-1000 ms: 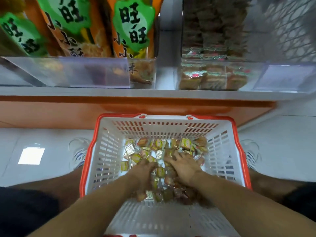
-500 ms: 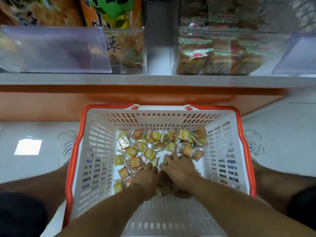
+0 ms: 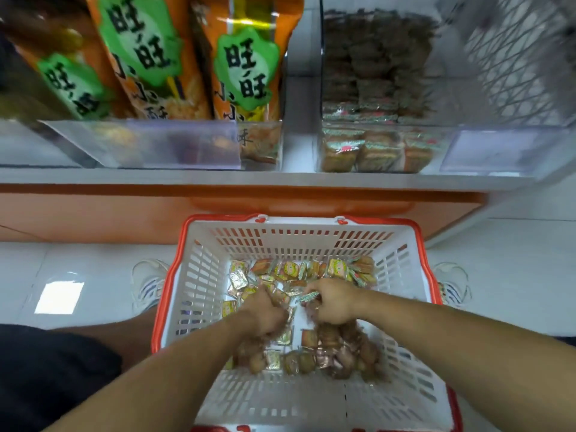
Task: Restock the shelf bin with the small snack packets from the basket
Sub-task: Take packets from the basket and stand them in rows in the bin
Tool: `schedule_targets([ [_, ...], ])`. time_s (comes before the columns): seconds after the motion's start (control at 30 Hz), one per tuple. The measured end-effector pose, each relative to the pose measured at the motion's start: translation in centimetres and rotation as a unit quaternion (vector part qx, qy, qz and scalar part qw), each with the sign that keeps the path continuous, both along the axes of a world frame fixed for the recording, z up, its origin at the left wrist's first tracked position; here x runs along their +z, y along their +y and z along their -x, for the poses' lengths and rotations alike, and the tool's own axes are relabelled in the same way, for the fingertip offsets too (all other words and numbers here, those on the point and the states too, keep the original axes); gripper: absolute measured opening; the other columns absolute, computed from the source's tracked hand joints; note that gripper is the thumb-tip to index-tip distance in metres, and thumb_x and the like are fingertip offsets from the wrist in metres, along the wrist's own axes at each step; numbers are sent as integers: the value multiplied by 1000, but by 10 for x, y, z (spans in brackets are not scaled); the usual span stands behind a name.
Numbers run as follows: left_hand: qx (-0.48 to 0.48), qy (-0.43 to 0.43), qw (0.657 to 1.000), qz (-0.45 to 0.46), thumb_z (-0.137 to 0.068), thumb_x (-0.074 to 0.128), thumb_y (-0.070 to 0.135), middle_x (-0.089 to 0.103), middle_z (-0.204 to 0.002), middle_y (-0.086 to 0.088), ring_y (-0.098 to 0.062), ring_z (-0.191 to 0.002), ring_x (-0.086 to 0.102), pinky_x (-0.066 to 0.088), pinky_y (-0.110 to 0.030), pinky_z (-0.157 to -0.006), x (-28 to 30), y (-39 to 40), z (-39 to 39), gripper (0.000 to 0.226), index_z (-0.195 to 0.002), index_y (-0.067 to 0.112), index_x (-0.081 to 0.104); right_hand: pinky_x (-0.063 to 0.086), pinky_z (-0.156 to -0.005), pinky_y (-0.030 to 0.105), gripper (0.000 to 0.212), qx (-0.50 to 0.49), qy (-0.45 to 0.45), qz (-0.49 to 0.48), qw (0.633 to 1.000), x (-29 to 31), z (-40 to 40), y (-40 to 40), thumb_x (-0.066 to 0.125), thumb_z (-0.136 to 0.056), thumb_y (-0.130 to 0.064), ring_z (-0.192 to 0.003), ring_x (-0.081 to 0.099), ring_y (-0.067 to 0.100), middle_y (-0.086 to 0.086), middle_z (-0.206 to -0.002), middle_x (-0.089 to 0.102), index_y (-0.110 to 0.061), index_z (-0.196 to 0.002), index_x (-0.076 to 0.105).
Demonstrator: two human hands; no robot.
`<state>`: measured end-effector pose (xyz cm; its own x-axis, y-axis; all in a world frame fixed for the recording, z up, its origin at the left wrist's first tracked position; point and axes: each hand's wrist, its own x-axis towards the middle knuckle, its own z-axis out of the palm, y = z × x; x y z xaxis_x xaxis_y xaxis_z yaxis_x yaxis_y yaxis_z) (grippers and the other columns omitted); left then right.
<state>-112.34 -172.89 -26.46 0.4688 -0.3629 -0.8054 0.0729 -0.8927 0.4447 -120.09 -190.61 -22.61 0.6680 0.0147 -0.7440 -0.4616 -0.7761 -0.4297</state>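
White-walled basket (image 3: 199,285) at lower centre: both hands, left hand (image 3: 265,310) and right hand (image 3: 333,302), curl around snack packets (image 3: 291,271); best to close firmly before lifting toward the clear shelf bin (image 3: 383,148), upper right.

"旺旺" on orange snack bags (image 3: 246,73).

White tiled floor (image 3: 511,275) carries the basket (image 3: 199,275); white shelf (image 3: 299,177) above — two clear bins (image 3: 383,148) rest on it.

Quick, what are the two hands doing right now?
Left hand: closed around snack packets in the basket.
Right hand: closed, gripping more packets.
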Motion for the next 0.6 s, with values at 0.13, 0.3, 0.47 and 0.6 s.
schedule_targets([
  [0.13, 83, 125, 986, 78, -86, 66, 7, 66, -73, -14, -25, -61, 70, 65, -52, -72, 67, -9, -32, 22, -105, -3, 66, 55, -70, 17, 48, 119, -64, 32, 990, 103, -3, 2, 67, -87, -18, -84, 67, 17, -3, -97, 71, -24, -135, 59],
  [0.3, 75, 253, 946, 187, -100, 57, 36, 76, -109, -11, -26, -93, 71, 65, -39, -77, 181, -26, -40, 31, -111, 14, 76, 44, -76, 13, 52, 120, -257, 40, 958, 239, 9, 1, 56, -73, -57, -98, 57, 4, -12, -110, 65, -43, -123, 58],
  [0.47, 191, 323, 867, 327, -79, 72, 61, 78, -95, -13, -29, -85, 77, 66, -38, -66, 282, -31, -30, 56, -113, 18, 79, 43, -99, 25, 58, 13, -475, 115, 873, 297, 8, -20, 73, -79, -26, -119, 50, 9, -19, -127, 52, -43, -132, 56],
  [0.6, 278, 309, 813, 408, -70, 67, 70, 75, -113, -21, -24, -87, 78, 65, -31, -63, 309, -37, -26, 72, -104, 9, 81, 49, -95, 38, 53, -22, -579, 99, 809, 290, -3, -13, 74, -86, -23, -117, 54, 15, -13, -128, 55, -30, -135, 58],
])
